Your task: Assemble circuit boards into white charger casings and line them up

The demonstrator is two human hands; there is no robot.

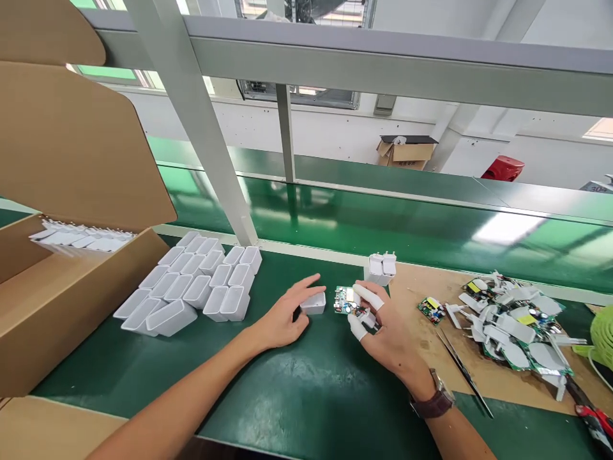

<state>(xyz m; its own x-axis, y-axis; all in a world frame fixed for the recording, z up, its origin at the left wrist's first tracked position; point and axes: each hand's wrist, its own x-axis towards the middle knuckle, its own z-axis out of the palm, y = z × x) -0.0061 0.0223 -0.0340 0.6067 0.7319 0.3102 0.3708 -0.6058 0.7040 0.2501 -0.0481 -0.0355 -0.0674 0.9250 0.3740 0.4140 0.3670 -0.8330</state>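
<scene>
My right hand [387, 329], with white covers on its thumb and a finger, grips a small circuit board [341, 299] crowded with components. Part of the board is hidden by the fingers. To its left, my left hand [285, 313] has thumb and fingers spread beside a white plastic housing [313, 304] on the green tabletop. One finger lies along the housing's far edge; whether it touches cannot be seen. Just beyond my right hand stands a group of white adapters [381, 268] with pins upward.
Rows of open white housings [179, 284] stand at left beside a cardboard box [110, 281] of white parts. At right, a brown sheet [421, 345] carries piled circuit boards [522, 326], a single board [431, 310] and tweezers [464, 370]. Red-handled cutters [594, 415] lie near a green coil [602, 335].
</scene>
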